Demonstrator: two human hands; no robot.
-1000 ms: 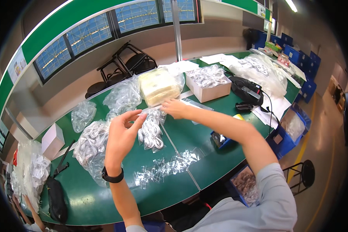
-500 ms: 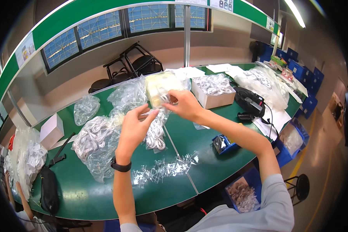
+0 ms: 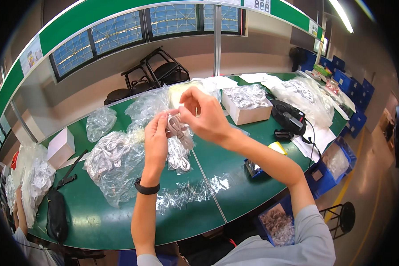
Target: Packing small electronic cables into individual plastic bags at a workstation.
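Note:
Above the green table I hold a coiled white cable in what looks like a clear bag. My left hand, with a black band at its wrist, is closed round the upper edge of this bundle. Close beside it, my right hand has its thumb and curled fingers pinched near the left fingertips; what lies between them is too small to make out. Below the bundle, more coiled white cables rest on the table. Behind my right hand is a pale yellow stack, partly hidden.
Small clear and silvery pieces lie scattered near the front. A plastic bag of white cables sits left, a white box of bagged cables right. A small blue bin is near my right forearm. Another person's arm shows far left.
My left hand has risen and closed on the coiled cable, which now hangs between my hands. My right hand has drawn back from the yellow stack toward the left fingertips.

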